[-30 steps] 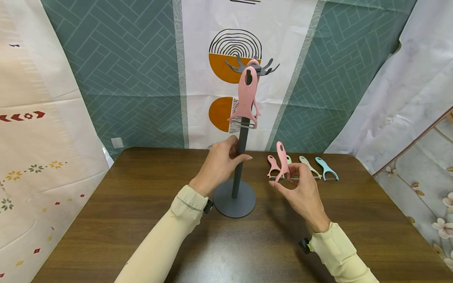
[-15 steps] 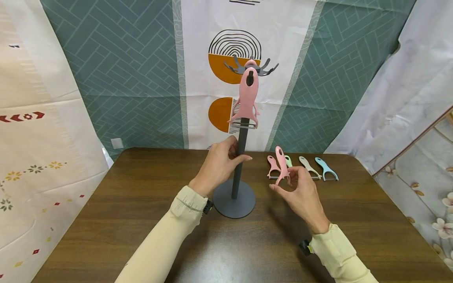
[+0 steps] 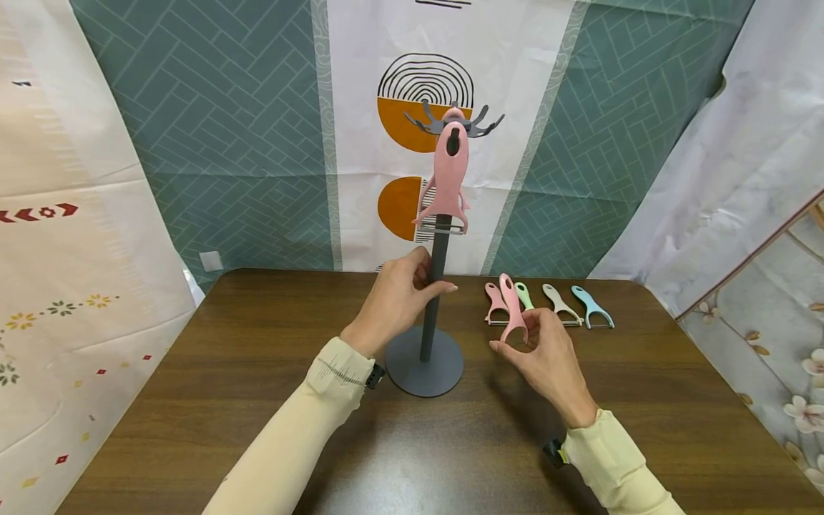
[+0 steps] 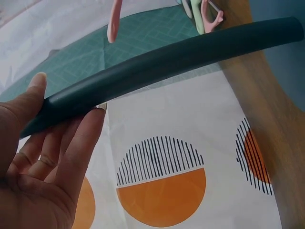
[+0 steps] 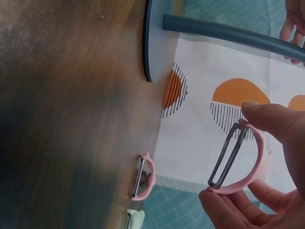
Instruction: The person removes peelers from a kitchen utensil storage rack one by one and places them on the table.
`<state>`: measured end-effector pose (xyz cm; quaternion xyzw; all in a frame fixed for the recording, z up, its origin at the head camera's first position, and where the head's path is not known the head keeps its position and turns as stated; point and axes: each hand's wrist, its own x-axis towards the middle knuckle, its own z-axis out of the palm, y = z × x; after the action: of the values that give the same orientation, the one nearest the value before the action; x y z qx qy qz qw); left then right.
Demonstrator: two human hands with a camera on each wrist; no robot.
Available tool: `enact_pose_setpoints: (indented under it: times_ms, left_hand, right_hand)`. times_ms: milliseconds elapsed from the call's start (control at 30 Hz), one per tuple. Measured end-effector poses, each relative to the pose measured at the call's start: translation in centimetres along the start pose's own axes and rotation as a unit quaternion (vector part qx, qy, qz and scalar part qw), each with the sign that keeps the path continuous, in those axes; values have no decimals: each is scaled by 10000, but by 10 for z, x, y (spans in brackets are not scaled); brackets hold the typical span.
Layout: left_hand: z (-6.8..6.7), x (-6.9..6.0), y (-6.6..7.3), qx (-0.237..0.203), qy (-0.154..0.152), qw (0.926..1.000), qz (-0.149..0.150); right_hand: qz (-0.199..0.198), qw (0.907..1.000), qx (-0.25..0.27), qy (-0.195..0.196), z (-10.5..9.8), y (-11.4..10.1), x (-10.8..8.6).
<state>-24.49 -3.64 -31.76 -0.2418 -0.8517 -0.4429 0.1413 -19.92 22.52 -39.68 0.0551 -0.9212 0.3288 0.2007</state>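
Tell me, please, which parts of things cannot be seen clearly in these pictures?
Head view: a rear hanging peeler, mostly hidden by the front hanging peeler.
Head view: green peeler, lower end hidden by the right hand.
Left wrist view: stand base, cut off by the edges.
Right wrist view: left hand, cut off at the top right corner.

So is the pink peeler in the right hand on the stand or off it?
Off: the right hand pinches the peeler by its blade end, apart from the stand.

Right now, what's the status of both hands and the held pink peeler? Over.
Left hand gripping dark pole. Right hand pinching pink peeler by its blade end, off the table. Other peelers lie beyond; nothing seems in the way.
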Motion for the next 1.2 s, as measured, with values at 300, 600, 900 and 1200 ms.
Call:
enact_pose_setpoints:
  times_ms: [300, 600, 900, 1200]
  left_hand:
    - [-4, -1, -4, -92, -416, 9985, 335]
    - [-7, -5, -8, -607, -698, 9942, 541]
    - [-5, -4, -14, -1320, -702, 9882, 339]
    - [-2, -6, -13, -1266, -499, 9903, 261]
  right_hand:
    - [13, 10000, -87, -30, 0, 1, -1]
    - [68, 9997, -198, -147, 1, 3, -1]
    - [167, 9992, -257, -257, 2, 8, -3]
    - [217, 9987, -321, -329, 0, 13, -7]
